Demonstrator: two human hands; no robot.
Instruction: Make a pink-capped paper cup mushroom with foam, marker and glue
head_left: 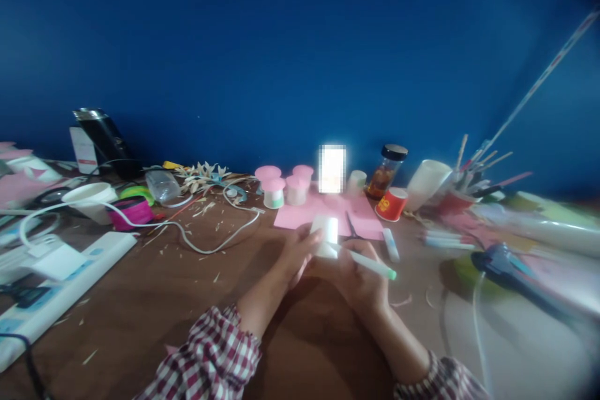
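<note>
My left hand (294, 256) is closed around a small white paper cup (326, 232), held on its side above the brown table (154, 300). My right hand (359, 280) grips a white marker with a green end (372, 264), its tip against the cup. Both wrists wear red-and-white checked sleeves. Just beyond the cup lies a pink sheet of paper (300, 215) with dark scissors (351, 226) on it.
Pink-topped cups (274, 190), a bright phone screen (332, 168), a jar (386, 171) and a red cup (391, 204) stand behind. A white power strip (56, 281) and cable (210, 244) lie left. A glue gun (509, 269), markers and a brush pot crowd the right.
</note>
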